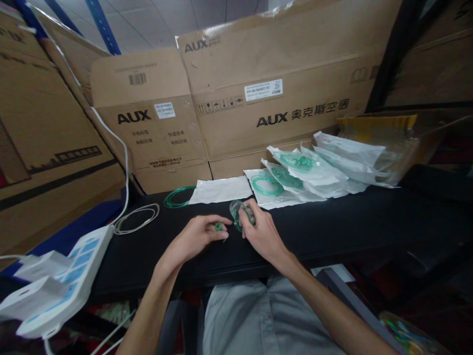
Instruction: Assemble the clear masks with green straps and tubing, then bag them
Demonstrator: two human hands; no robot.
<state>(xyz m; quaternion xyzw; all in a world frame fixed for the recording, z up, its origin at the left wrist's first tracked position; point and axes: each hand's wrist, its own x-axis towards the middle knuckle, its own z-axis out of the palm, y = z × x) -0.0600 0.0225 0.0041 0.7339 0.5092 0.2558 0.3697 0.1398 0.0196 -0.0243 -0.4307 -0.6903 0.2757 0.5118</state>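
Note:
Over the black tabletop [207, 261], my right hand [263, 228] is closed around a clear, green-tinted breathing mask [235, 210]. Its fingers cover part of the mask. Just to the left, my left hand [197, 235] pinches a small green ring-shaped piece [219, 226] between thumb and fingers; a thin green end shows below it. The left fingertips point at the mask and sit very close to it; I cannot tell whether they touch. Beyond the hands lie a coil of green tubing [170, 198] and a flat white pouch [221, 190], whose left edge meets the coil.
Several white-backed pouches with green tubing [268, 185] are piled at the back right, before an open carton [424, 143]. Large cardboard boxes [229, 118] wall off the back. A power strip [83, 261] with plugged-in adapters and a looped white cable [157, 217] occupy the left.

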